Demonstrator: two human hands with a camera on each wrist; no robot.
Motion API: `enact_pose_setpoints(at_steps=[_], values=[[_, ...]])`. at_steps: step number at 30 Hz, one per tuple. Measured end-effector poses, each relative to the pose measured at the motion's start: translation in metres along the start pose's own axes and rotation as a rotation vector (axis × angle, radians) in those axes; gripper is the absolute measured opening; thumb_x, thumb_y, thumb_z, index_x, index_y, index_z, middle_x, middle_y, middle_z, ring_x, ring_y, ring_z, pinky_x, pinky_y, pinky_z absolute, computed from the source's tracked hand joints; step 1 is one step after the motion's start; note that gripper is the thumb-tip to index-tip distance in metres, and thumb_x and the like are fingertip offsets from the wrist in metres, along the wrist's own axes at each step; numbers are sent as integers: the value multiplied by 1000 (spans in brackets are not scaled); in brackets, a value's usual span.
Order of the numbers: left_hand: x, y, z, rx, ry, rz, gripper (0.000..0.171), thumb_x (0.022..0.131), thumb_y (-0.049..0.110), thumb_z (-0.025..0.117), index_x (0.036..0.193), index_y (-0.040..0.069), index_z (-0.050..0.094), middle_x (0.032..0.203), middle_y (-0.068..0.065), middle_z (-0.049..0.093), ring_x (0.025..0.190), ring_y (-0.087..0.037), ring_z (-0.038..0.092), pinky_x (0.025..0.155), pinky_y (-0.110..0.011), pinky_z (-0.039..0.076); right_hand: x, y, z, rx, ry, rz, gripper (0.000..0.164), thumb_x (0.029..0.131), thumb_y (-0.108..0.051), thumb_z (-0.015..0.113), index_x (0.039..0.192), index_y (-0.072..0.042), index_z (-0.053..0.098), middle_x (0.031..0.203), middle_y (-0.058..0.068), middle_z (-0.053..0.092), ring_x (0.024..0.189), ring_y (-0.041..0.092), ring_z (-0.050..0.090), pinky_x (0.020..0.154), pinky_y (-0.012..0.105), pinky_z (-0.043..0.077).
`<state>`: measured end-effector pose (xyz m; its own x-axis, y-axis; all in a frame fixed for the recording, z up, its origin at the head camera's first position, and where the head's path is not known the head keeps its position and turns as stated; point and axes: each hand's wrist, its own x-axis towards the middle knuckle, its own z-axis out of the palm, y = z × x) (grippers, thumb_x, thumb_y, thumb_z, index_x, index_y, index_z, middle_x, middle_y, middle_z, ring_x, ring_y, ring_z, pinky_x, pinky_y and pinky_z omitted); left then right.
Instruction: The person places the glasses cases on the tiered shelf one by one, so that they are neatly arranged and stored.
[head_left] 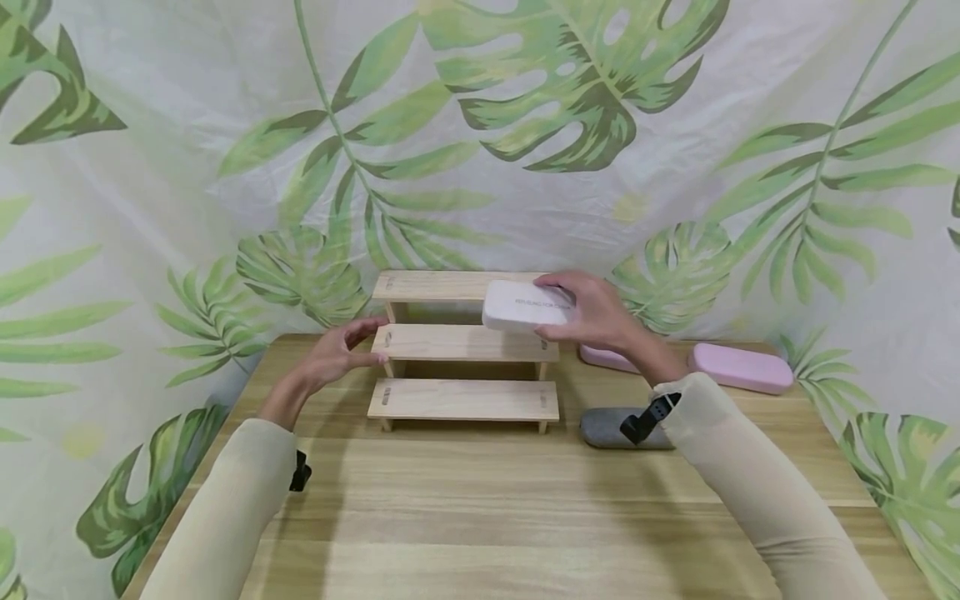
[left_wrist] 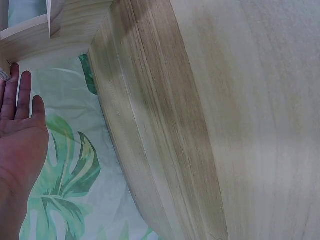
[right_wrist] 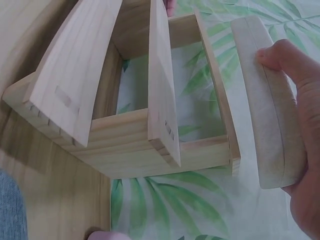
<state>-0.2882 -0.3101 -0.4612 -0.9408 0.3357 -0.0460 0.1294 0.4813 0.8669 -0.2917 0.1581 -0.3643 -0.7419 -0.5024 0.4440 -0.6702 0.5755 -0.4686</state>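
My right hand (head_left: 598, 313) grips a white glasses case (head_left: 521, 308) with dark lettering, thumb on one long side and fingers on the other. In the head view the case overlaps the right part of the top board of a three-step wooden stand (head_left: 461, 400). From the right wrist, a gap shows between the case (right_wrist: 265, 107) and the top board. My left hand (head_left: 333, 357) is at the stand's left end, by the middle step, thumb apart from the fingers. Its fingers look nearly straight in the left wrist view, tips right at the wood.
To the right of the stand lie a grey glasses case (head_left: 611, 427), partly behind my right wrist strap, and two pink cases; one pink case (head_left: 741, 368) is farther right, the other (head_left: 606, 358) is partly hidden by my arm. A leaf-print cloth (head_left: 540, 217) hangs behind the table.
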Motion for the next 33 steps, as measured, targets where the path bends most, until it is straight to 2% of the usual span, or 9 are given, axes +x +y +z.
enact_pose_setpoints(at_steps=[12, 33], values=[[2, -1, 1, 9, 9, 8, 77, 94, 35, 84, 159, 16, 48, 165, -14, 43, 156, -39, 32, 129, -59, 22, 18, -2, 9, 6, 1, -16, 70, 72, -37, 92, 133, -7, 73, 131, 14, 73, 115, 32, 67, 91, 47, 55], [-2, 0, 2, -8, 10, 14, 75, 95, 33, 83, 159, 15, 48, 165, -15, 43, 157, -40, 30, 129, -61, 21, 52, -4, 28, 26, -43, 62, 73, 74, -39, 90, 139, -9, 70, 136, 12, 70, 115, 29, 66, 94, 45, 55]])
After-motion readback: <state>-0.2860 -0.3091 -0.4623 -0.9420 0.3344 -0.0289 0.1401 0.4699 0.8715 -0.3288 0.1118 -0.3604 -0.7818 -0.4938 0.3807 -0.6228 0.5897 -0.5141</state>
